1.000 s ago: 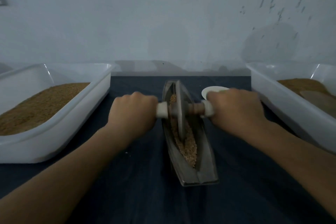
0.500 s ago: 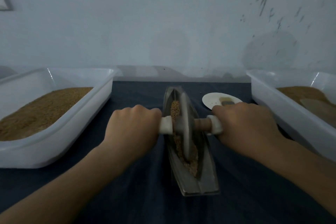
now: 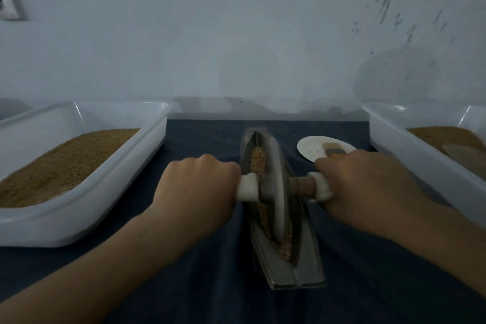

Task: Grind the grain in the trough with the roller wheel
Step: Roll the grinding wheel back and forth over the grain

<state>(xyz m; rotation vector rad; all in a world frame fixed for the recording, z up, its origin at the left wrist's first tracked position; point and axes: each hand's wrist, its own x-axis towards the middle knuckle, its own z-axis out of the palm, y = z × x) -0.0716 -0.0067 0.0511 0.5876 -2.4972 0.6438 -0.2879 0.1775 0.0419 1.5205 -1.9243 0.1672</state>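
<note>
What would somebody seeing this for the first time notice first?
Dead centre, the left hand and right hand grip the axle ends of a roller wheel standing in a narrow metal trough of grain. The left tub and right tub, white and holding brown grain, flank it, and a small white plate sits beyond the right hand.

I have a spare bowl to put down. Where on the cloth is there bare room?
Freest: the cloth between the left tray and the trough, toward the wall; nearer, the left forearm crosses it. Also the near strip below the trough's end. Crowded: right of the trough, where the small plate, the right grip and the right tray sit close.
</note>
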